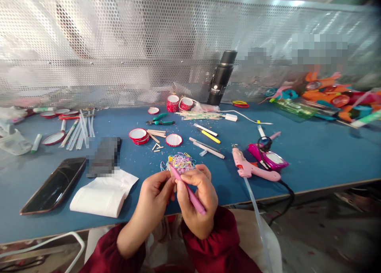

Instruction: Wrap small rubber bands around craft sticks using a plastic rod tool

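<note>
Right hand gripped pink pen between fingers; judged light, stiff, best held mid-barrel; left hand closed, contents unclear.

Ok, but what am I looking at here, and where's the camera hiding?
There's no robot: these are a person's two bare hands. The camera is worn on their head, looking forward and down, so you see roughly what they see. The right hand holds a pink pen. The left hand is close beside it, but whatever it might be pinching is mostly hidden. On the blue table lie colourful loops, red-rimmed lids, a pink glue gun and a phone.
</note>
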Tool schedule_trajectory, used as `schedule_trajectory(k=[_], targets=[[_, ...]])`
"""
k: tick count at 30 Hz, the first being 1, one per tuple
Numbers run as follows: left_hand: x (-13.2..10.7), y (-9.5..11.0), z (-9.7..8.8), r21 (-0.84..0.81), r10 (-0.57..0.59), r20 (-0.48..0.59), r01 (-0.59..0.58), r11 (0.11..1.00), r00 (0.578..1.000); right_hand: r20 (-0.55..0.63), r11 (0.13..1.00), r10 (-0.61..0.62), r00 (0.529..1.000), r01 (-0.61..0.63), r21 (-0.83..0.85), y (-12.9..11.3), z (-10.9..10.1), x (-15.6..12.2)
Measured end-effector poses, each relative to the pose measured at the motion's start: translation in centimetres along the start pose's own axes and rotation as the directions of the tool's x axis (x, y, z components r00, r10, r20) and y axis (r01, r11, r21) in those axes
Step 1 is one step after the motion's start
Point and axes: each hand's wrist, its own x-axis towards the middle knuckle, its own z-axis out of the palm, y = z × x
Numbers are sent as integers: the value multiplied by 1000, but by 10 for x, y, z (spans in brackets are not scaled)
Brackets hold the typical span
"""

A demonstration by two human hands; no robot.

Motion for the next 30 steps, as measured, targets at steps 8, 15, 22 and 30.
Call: schedule_trajectory(k=[8, 15, 22, 30], targets=[[0, -1, -1, 32, -10, -14, 11, 999, 1000, -63, 1000, 24, 998, -24, -3, 2, 1, -3], [0, 1, 0, 12, -4, -12, 4, 1000, 1000, -14, 1000, 8, 1000, -7, 14, 1, 1, -1], [1, -2, 0, 20, -3, -7, 3, 1000, 1000, -33, 1000, 17, 999, -17, 11, 2, 1, -4], [1, -3, 0, 10, -8, -16, 8, 1000, 1000, -41, 1000, 14, 999, -14, 11, 2, 1, -2]])
